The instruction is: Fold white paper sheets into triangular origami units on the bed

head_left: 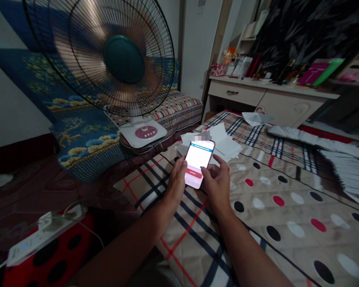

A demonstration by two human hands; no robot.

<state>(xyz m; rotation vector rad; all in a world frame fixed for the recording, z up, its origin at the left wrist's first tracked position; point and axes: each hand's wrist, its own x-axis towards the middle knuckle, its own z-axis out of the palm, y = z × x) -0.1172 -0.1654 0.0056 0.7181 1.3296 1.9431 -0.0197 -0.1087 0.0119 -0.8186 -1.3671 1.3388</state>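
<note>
Phone (198, 162) was held lit above the quilt (257, 223), left hand (177, 182) curled round one long edge, right hand (217, 184) clasping the other: light, rigid, slick and crackable glass, I'd judge, best gripped by those edges.

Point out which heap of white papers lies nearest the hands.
The loose heap just behind the phone, held by the left hand and right hand; the other stacks lie far right.

Glossy glass phone (198, 163); quilted cloth bedspread (275, 207); wire metal fan (107, 56); paper sheets (224, 145).
</note>
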